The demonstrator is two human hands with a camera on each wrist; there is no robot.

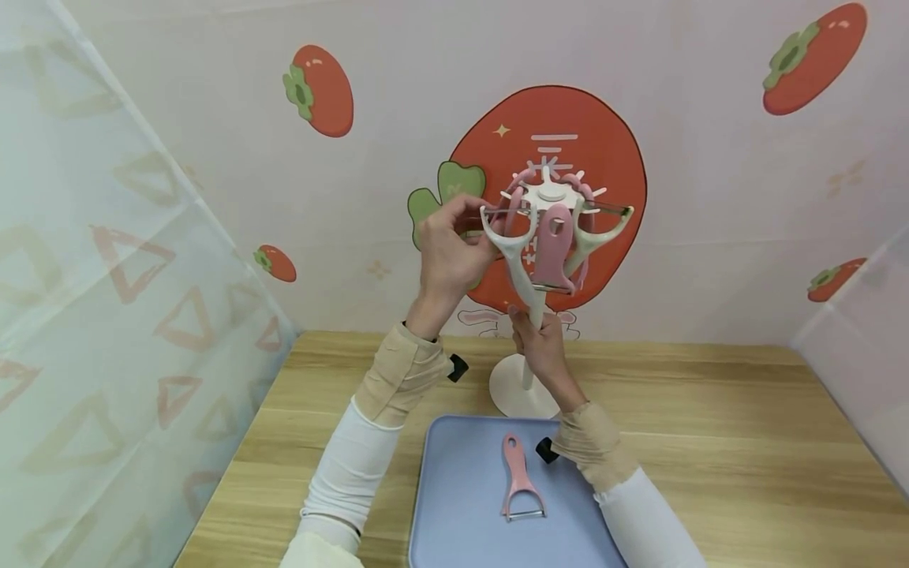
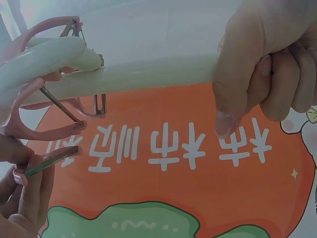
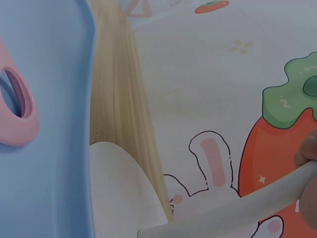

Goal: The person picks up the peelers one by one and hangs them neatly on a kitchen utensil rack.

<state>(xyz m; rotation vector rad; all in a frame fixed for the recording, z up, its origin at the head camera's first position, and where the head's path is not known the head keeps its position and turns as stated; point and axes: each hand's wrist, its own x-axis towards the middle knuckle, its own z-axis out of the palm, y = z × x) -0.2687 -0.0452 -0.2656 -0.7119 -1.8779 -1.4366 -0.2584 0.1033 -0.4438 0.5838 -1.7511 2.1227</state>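
Observation:
A white stand (image 1: 551,194) with a ring of hooks holds several peelers. Its pole (image 1: 537,306) is gripped by my right hand (image 1: 543,345), fingers wrapped around it below the peelers. My left hand (image 1: 454,246) is raised at the stand's left side. In the left wrist view, its fingers (image 2: 32,196) pinch the head of a pink peeler (image 2: 49,162) by its blade end; the handle is out of sight. Close by hang a white peeler (image 1: 513,246), a pink peeler (image 1: 553,246) in front and another white peeler (image 1: 602,239) on the right.
The round white base (image 1: 507,388) stands on the wooden table (image 1: 341,371), behind a blue tray (image 1: 454,489). One more pink peeler (image 1: 519,472) lies on the tray. A printed cloth wall (image 1: 383,181) rises behind the stand, another on the left.

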